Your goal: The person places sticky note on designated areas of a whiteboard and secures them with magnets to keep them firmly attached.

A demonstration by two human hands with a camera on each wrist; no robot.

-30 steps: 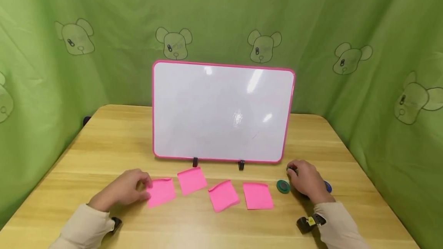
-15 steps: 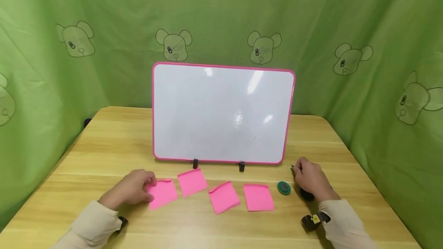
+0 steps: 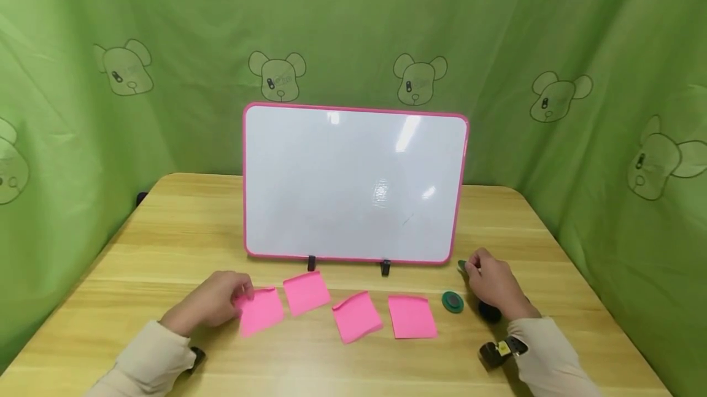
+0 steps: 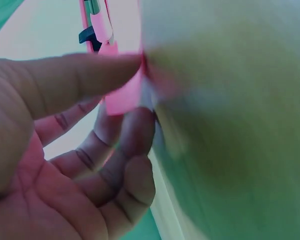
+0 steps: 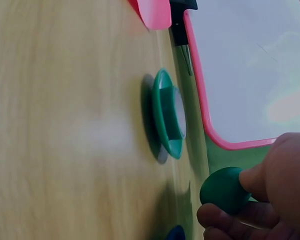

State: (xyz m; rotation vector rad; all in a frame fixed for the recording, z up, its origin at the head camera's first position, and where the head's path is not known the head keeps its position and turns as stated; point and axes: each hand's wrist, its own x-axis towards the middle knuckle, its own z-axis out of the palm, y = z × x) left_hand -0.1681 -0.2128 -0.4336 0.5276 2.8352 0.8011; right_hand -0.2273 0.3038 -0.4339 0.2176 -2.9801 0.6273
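Along the table's front lie several pink sticky notes, such as one in the middle [image 3: 358, 317]. My left hand [image 3: 218, 302] is at the leftmost sticky note [image 3: 264, 314], its thumb and fingers pinching the left edge. In the left wrist view the thumb [image 4: 100, 72] meets that pink paper [image 4: 122, 100], with the other fingers curled below. My right hand [image 3: 494, 280] pinches a round green magnet [image 5: 225, 190] between thumb and fingers, to the right of the whiteboard [image 3: 353, 182]. A second green magnet [image 3: 453, 302] lies on the table, its grey underside facing up.
The pink-framed whiteboard stands on small black feet [image 3: 385, 267] behind the notes. A black round piece [image 3: 489, 312] lies under my right wrist, and a blue one [image 5: 176, 234] shows in the right wrist view. Green curtains [image 3: 353, 10] surround the wooden table [image 3: 331, 372].
My right hand has picked up the green magnet and shifted slightly, the magnet now showing at its fingertips. My left hand has moved a little right over the leftmost sticky note, which shifted slightly right.
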